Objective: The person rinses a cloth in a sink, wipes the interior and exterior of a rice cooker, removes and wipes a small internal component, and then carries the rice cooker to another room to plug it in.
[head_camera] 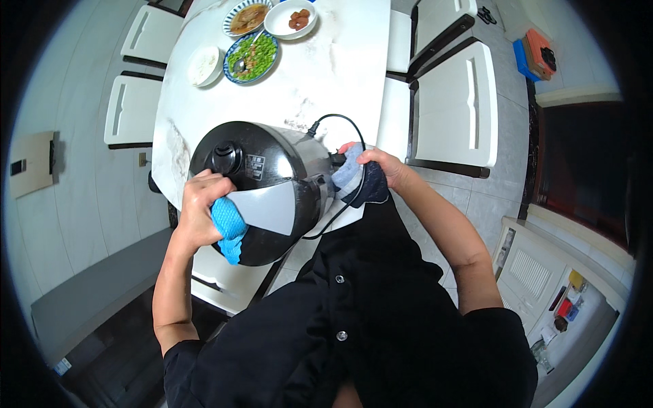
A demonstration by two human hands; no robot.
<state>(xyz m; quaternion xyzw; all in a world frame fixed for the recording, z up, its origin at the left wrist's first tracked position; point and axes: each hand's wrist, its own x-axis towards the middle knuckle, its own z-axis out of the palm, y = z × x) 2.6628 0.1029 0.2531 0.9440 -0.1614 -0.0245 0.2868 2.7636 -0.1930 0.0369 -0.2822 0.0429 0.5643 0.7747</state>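
Observation:
A black and silver rice cooker (265,173) lies tilted at the near end of the white marble-patterned table, its black lid facing left. My left hand (206,206) is closed on a blue textured cloth (228,222) at the lid, beside the round steam vent (226,157) and the grey panel. On the cooker's right side, my right hand (382,160) grips a grey and dark blue cloth (357,178), pressed near the cooker's base. A black power cord (361,133) loops from the cooker over the cloth and back beneath it. The cooker's underside is hidden.
At the table's (336,76) far end stand a plate of chopped greens with a spoon (257,56), a white bowl (209,66), a bowl with reddish-brown pieces (291,30) and a striped bowl of food (249,19). White chairs (454,107) line both sides.

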